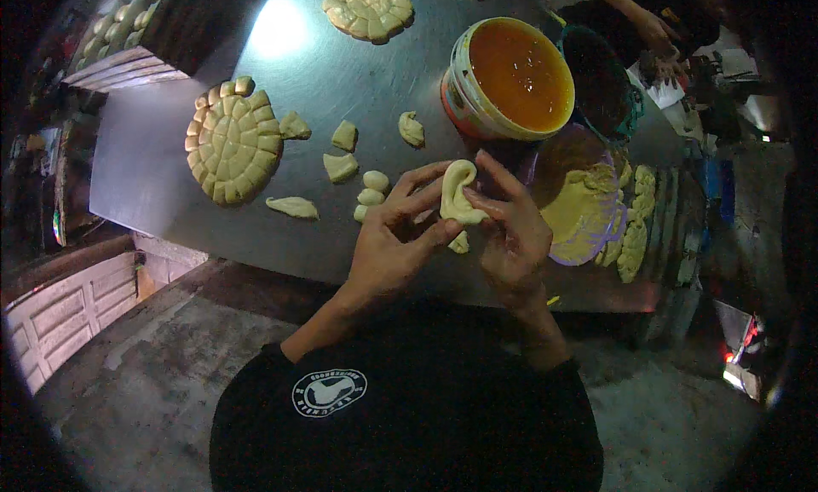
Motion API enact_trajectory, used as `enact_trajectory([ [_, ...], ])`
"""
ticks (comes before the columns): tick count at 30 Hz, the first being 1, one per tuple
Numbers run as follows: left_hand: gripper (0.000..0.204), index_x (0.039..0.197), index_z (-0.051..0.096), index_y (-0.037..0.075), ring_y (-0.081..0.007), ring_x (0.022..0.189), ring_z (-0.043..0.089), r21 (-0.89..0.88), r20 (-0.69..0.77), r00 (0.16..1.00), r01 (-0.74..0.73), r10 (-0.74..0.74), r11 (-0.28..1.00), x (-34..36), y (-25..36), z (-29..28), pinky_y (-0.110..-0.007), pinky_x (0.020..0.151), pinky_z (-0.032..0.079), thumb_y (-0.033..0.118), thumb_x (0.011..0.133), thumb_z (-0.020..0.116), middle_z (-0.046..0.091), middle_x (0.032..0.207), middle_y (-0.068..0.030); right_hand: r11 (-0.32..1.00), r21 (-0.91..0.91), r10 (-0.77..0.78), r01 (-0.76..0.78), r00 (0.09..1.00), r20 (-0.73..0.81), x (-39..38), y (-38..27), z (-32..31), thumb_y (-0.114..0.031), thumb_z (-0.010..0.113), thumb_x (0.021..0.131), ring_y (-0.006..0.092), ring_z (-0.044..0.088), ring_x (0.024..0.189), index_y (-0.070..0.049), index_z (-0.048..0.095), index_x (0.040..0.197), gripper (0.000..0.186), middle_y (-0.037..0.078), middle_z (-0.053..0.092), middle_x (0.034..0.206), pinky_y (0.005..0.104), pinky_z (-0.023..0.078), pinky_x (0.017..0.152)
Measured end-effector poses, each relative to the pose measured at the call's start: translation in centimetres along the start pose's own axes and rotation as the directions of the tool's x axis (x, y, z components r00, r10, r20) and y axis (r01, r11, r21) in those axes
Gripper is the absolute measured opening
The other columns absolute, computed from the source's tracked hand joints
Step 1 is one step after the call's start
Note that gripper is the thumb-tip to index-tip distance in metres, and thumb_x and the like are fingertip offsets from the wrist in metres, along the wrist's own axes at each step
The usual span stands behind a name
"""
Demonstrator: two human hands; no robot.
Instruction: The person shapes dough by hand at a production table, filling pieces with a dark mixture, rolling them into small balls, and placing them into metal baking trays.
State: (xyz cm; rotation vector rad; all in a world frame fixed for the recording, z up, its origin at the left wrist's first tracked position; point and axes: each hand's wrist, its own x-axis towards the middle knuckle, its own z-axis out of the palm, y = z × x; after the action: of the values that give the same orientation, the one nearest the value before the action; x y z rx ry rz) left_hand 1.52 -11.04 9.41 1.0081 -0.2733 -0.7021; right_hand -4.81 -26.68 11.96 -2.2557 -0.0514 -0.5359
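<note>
A pale piece of dough (454,204), folded into a curl with a hollow in it, is held above the near part of the metal table. My left hand (399,228) pinches its left side between thumb and fingers. On the other side, my right hand (515,232) grips the dough with its thumb and fingertips, the index finger raised. Just left of my left hand lie several small smooth dough balls (373,181). Loose cut dough pieces (341,167) are scattered farther out, and a flattened dough strip (292,207) rests toward the left.
A bucket (456,74) of orange liquid stands beyond my right hand, beside a dark green-rimmed tub (635,109). Right of me is a purple bowl (615,224) of yellow filling, with dough lumps (633,245) alongside. Scored dough rounds (232,147) lie left and far. Another person's hand (654,34) shows far right.
</note>
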Motion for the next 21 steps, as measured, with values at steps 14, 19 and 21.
enact_trajectory([
  [14, 0.031, 0.102, 0.070, -0.006, -0.0099, 0.086, 0.063, 0.238, -0.159, 0.987, 0.075, -0.038, 0.968, -6.0, -5.0, 9.9, -0.024, 0.077, 0.049, 0.023, 0.097, 0.059, 0.072, 0.093, -0.0086, 0.943, -0.038, -0.324, 0.329, 0.940, 0.109, -9.9, -1.4, -9.6, 0.000, 0.072, 0.074, 0.0282, 0.062, 0.103, -0.004, 0.066, 0.109, 0.036, 0.011, 0.062, 0.117, 0.0382, 0.052, 0.087],
  [19, 0.028, 0.105, 0.070, -0.004, -0.0108, 0.086, 0.064, 0.462, -0.124, 0.992, 0.031, 0.030, 0.886, -8.1, -6.1, 12.7, -0.026, 0.075, 0.051, 0.021, 0.093, 0.065, 0.072, 0.099, -0.0130, 0.955, 0.265, -0.177, 0.130, 0.971, 0.162, -12.0, -0.7, -12.6, 0.005, 0.071, 0.075, 0.0221, 0.060, 0.085, -0.004, 0.066, 0.097, 0.025, 0.011, 0.064, 0.102, 0.0311, 0.049, 0.072],
  [21, 0.027, 0.106, 0.070, -0.003, -0.0113, 0.087, 0.064, 0.281, -0.025, 0.991, -0.122, 0.135, 0.952, -8.9, -7.0, 12.3, -0.027, 0.077, 0.052, 0.019, 0.091, 0.067, 0.072, 0.102, -0.0142, 0.973, 0.170, -0.181, 0.156, 0.973, 0.143, -12.2, -0.9, -13.2, 0.004, 0.072, 0.074, 0.0212, 0.059, 0.079, -0.005, 0.066, 0.096, 0.024, 0.011, 0.063, 0.095, 0.0306, 0.047, 0.070],
])
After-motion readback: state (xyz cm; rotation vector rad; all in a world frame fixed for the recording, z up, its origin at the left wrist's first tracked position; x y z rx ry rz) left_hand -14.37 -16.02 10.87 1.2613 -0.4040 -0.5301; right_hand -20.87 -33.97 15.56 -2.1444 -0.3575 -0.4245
